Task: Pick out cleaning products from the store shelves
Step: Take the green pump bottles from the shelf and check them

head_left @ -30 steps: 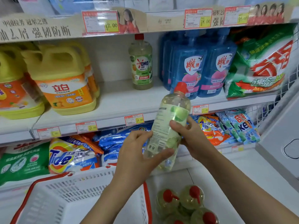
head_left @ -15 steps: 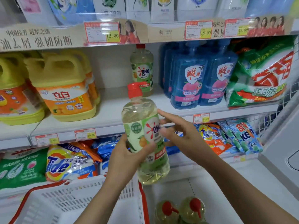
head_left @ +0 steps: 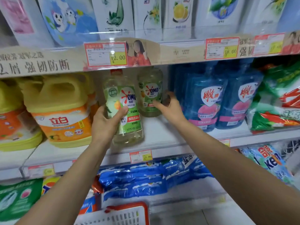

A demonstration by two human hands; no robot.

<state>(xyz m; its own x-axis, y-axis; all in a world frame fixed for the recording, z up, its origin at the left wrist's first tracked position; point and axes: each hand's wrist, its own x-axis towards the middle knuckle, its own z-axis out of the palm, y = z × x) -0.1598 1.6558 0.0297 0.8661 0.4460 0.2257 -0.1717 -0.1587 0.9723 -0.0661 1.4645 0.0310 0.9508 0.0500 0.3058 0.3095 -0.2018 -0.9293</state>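
Note:
A clear OMO dish-soap bottle [head_left: 128, 101] with a green label and red cap stands upright in my left hand [head_left: 105, 122], which grips its left side at the level of the middle shelf [head_left: 162, 135]. Its base hovers at or just over the shelf board; I cannot tell which. A second OMO bottle [head_left: 150, 91] stands further back on the same shelf. My right hand [head_left: 170, 109] is blurred and stretched out to that bottle's right side. Its fingertips lie at the bottle's lower edge and are not closed round it.
Yellow-and-orange detergent jugs [head_left: 61, 111] crowd the shelf to the left, blue refill bottles [head_left: 209, 98] and a green powder bag [head_left: 279, 101] to the right. Blue bags [head_left: 146, 176] fill the shelf below. A white basket with a red rim [head_left: 129, 213] sits at the bottom.
My left hand has lifted the OMO bottle up and forward to the middle shelf. My right hand has let go of it and reached to the second bottle. The view has tilted upward.

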